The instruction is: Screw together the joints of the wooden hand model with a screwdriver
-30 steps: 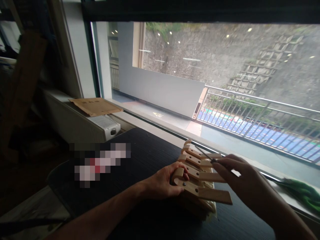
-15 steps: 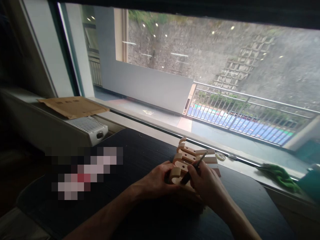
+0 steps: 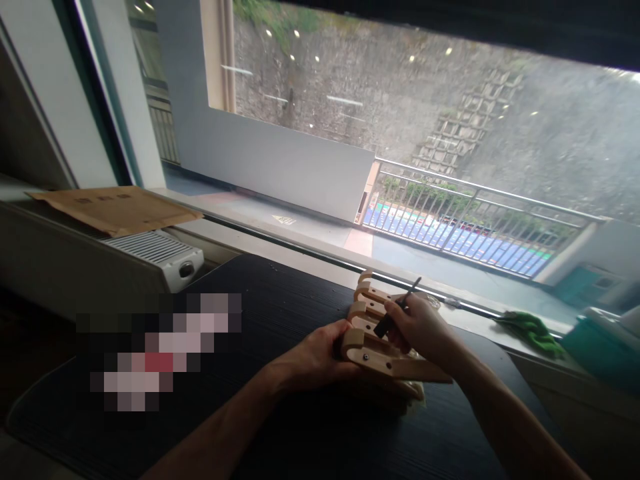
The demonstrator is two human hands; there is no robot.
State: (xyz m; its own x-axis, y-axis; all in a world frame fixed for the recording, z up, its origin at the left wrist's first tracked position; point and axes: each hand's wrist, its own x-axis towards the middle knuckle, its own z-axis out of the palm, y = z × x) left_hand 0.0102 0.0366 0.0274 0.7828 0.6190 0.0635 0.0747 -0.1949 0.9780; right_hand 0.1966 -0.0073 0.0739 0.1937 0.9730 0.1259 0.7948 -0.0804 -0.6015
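I have the wooden hooks (image 3: 415, 367) just right of the lower centre of my view, in a row running up the frame over the dark table (image 3: 295, 293). My left hand (image 3: 317, 353) holds the nearest hook at its curved end; the hook hides some of the fingertips. In that hook I see a small screw (image 3: 366, 357), and pale, frayed material (image 3: 416, 393) shows beneath it. My right hand (image 3: 415, 323) has a narrow grip on a slim tool (image 3: 384, 325), its thick dark end toward the lower left and its thin end tilted to the upper right, above the hooks; I cannot tell whether it touches any of them. At the right of the frame a green cloth (image 3: 533, 331) lies on the sill near a teal container (image 3: 600, 350). At the left, a brown envelope (image 3: 117, 208) rests on a white vented unit (image 3: 150, 248).
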